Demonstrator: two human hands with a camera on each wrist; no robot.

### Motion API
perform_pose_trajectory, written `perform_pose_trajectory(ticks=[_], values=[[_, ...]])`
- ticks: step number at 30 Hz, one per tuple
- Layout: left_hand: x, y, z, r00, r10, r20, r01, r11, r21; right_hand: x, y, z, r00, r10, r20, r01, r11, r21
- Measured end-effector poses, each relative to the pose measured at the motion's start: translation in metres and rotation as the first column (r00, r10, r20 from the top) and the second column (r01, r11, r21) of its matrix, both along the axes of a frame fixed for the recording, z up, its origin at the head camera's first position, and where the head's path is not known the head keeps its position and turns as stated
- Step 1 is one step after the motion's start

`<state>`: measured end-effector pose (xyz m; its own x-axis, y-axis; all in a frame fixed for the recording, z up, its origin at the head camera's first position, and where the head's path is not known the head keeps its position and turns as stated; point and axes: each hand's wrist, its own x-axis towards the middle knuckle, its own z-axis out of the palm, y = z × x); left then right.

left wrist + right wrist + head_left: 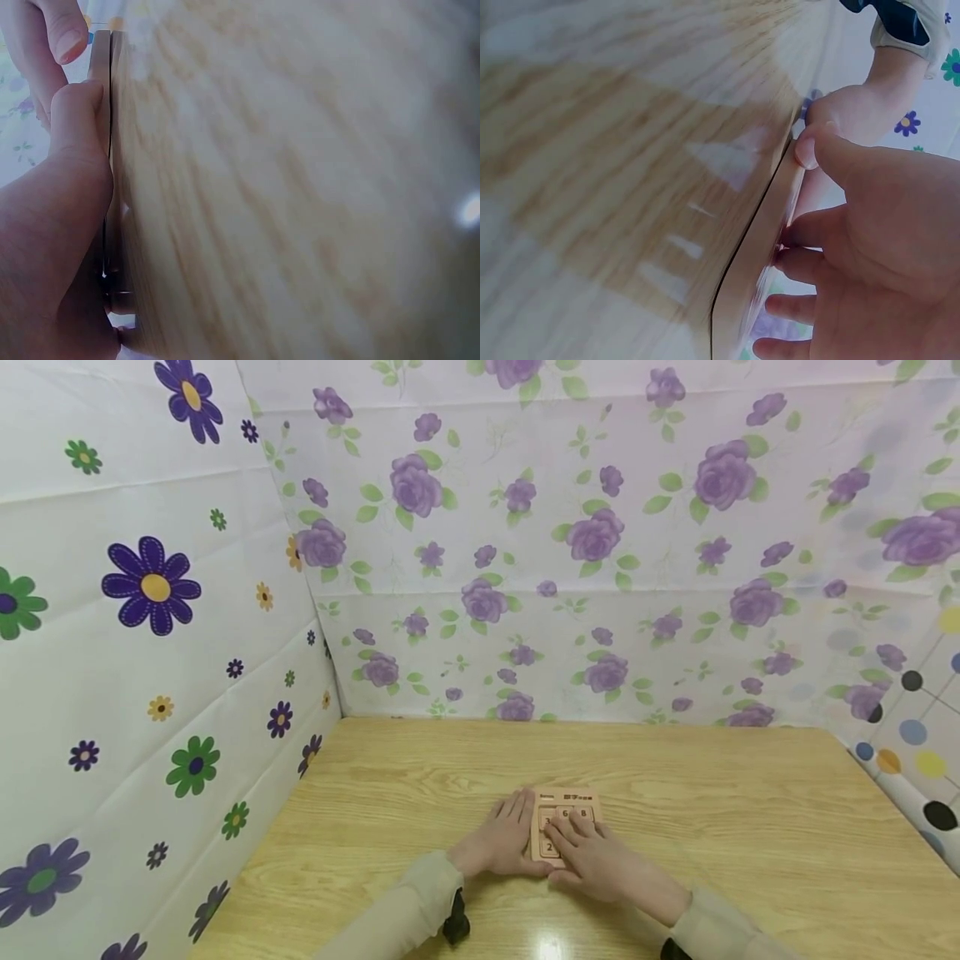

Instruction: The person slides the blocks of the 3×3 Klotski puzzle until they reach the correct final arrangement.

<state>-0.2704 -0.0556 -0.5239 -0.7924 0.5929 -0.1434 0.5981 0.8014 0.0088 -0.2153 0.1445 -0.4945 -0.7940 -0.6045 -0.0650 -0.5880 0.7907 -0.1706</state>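
Note:
A flat wooden number sliding puzzle [549,847] lies on the table, with printing along its far edge and tiles 3, 6, 8 and 2 showing. Along its left side rest the straight fingers of my left hand [508,837]; the thumb [75,112] touches its near edge. My right hand [600,864] reaches over from the right, its fingertips on the tiles and its thumb [836,154] by the near edge, close to the left thumb. Several tiles are hidden under the right fingers. From the right wrist view, the board's side [754,247] is seen edge-on.
The puzzle lies on a light wood-grain table [390,777]. A flowered cloth [502,552] hangs behind the table, another [135,677] at the left, and a dotted one [911,735] at the right. Dark straps circle both wrists.

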Motion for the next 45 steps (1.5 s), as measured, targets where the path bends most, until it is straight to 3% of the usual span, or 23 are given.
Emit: perform_pose_trajectory(ticks=[15,30,45], values=[[0.0025,-0.0005,0.0055,0.999,0.009,0.031,-0.01,0.999,0.032,0.0058,-0.0012,-0.0013,1.0,-0.002,-0.021,0.003,1.0,0.024],[0.001,0.0005,0.0041,0.999,0.022,0.037,-0.023,0.999,0.028,0.0095,0.0003,0.004,1.0,0.016,0.025,-0.016,1.0,0.001],[0.0002,-0.0001,0.0037,1.0,0.007,0.027,-0.007,1.0,0.023,0.0104,-0.0028,0.0048,0.999,0.044,-0.02,-0.043,0.999,0.032]])
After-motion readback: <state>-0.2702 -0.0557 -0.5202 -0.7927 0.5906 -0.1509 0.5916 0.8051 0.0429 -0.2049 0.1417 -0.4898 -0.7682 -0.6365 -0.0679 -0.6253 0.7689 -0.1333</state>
